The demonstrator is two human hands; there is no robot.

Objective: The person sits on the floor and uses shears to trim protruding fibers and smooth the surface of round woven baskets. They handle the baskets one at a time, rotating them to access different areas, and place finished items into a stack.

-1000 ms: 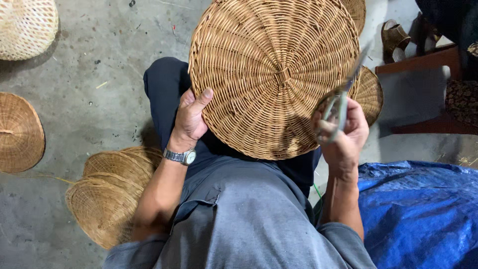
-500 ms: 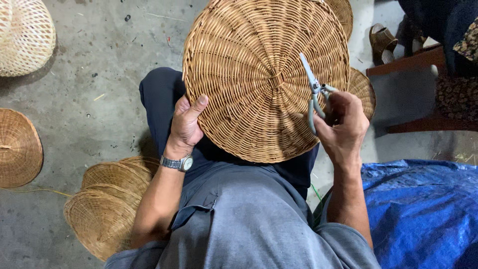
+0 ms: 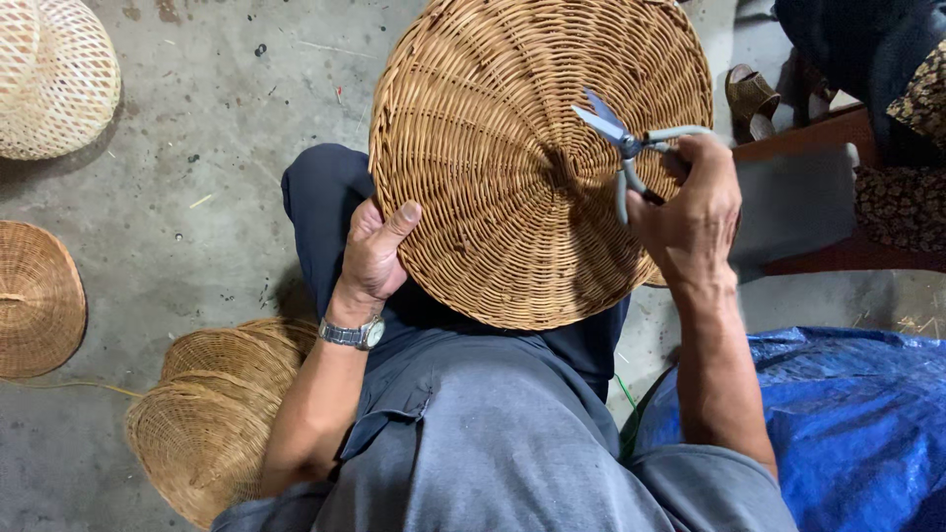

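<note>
A round woven wicker tray (image 3: 512, 158) rests tilted on my knees, its flat underside facing me. My left hand (image 3: 374, 251) grips its lower left rim, thumb on the weave, with a metal watch on the wrist. My right hand (image 3: 690, 212) holds a pair of grey-handled scissors (image 3: 621, 138) over the tray's right half. The blades are parted and point up and left, near the tray's centre.
A stack of woven baskets (image 3: 212, 414) lies on the concrete floor at my lower left, another basket (image 3: 39, 296) at the far left and a pale open-weave one (image 3: 54, 79) at top left. Blue tarpaulin (image 3: 847, 424) covers the lower right. A wooden stool and sandals (image 3: 754, 99) are at upper right.
My right hand swung the scissors from the tray's right edge up over its face, blades now parted and pointing left. The tray shifted slightly; my left hand kept its grip.
</note>
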